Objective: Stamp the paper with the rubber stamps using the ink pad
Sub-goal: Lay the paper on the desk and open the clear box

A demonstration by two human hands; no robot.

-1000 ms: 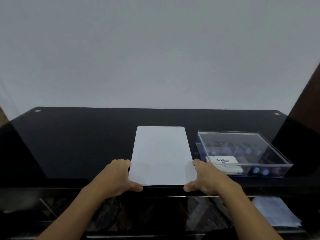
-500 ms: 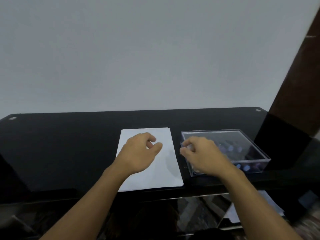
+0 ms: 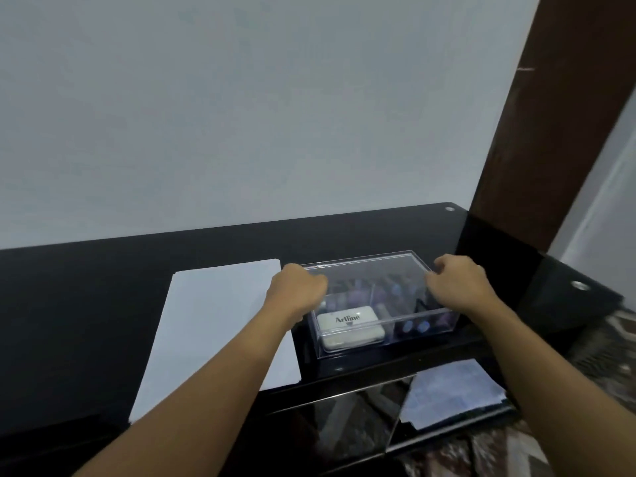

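Note:
A white sheet of paper (image 3: 220, 325) lies on the black glass table (image 3: 86, 304). To its right stands a clear plastic box (image 3: 389, 339) with a lid (image 3: 371, 266). Inside it lie a white Artline ink pad (image 3: 349, 327) at the front left and several purple rubber stamps (image 3: 416, 327). My left hand (image 3: 297, 290) grips the lid's left edge with curled fingers. My right hand (image 3: 457, 282) grips the lid's right edge. The lid looks raised a little above the box.
A grey wall runs behind the table, and a dark wooden post (image 3: 537, 132) rises at the right. Under the glass top, a lower shelf holds a printed sheet (image 3: 451, 394). A patterned floor (image 3: 612, 342) shows at the right.
Both hands left the paper and moved right to the clear box. They now grip the lid at its two sides. My view has swung to the right.

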